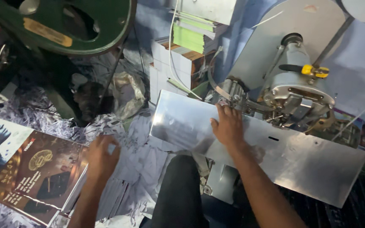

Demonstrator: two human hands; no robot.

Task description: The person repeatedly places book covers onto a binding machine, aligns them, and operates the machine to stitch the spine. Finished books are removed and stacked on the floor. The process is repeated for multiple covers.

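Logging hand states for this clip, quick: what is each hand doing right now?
Left hand: fingers curled, reaching onto the stack of printed sheets; grip cannot be told.
Right hand: open, flat on the metal machine table, holding nothing.

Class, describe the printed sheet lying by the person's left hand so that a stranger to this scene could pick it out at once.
Start at the shiny metal machine table on the right, where the right hand rests, then look across to the left hand over pale paper stacks. Just left of it lies the printed sheet: dark brown with a gold emblem, unlike the pale paper around it.
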